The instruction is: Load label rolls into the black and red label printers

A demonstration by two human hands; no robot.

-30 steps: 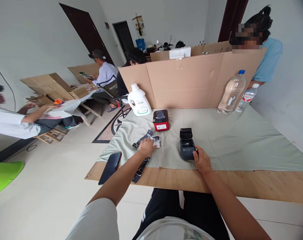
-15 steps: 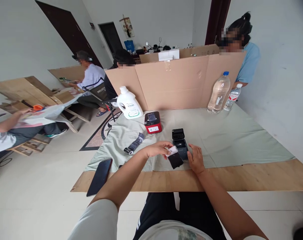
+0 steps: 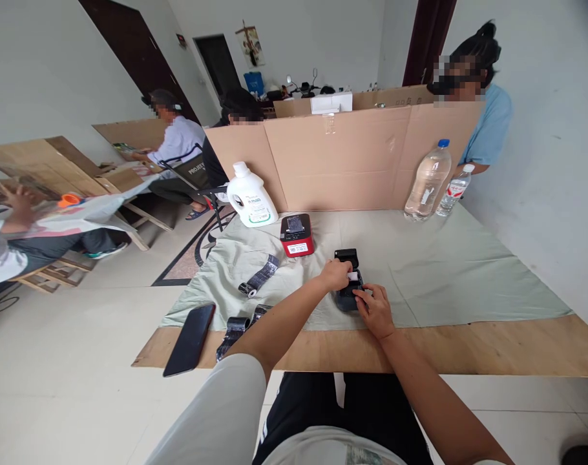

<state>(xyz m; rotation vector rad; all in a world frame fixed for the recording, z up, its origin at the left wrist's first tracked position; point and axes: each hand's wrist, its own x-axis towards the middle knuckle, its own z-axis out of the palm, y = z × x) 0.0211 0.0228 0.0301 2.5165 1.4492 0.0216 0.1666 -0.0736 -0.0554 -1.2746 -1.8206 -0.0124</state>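
Observation:
A small black label printer (image 3: 348, 302) sits on the cloth before me with its lid (image 3: 346, 257) raised. My left hand (image 3: 336, 276) reaches into the open compartment from the left, its fingers closed on a label roll (image 3: 353, 276). Only the roll's pale part shows clearly; the rest is hidden by the fingers or merges with the dark printer. My right hand (image 3: 376, 312) is at the printer's front right, thumb and fingers bent against its body.
A red and black printer (image 3: 296, 236) stands behind, near a white jug (image 3: 252, 197). Dark label strips (image 3: 265, 274) and a phone (image 3: 190, 340) lie left. Water bottles (image 3: 428, 181) stand back right by a cardboard screen (image 3: 333, 161). Other people sit beyond.
My left hand has carried the label roll forward and into the open printer. My right hand has shifted slightly left onto the printer's front. More dark strips show beside my left forearm.

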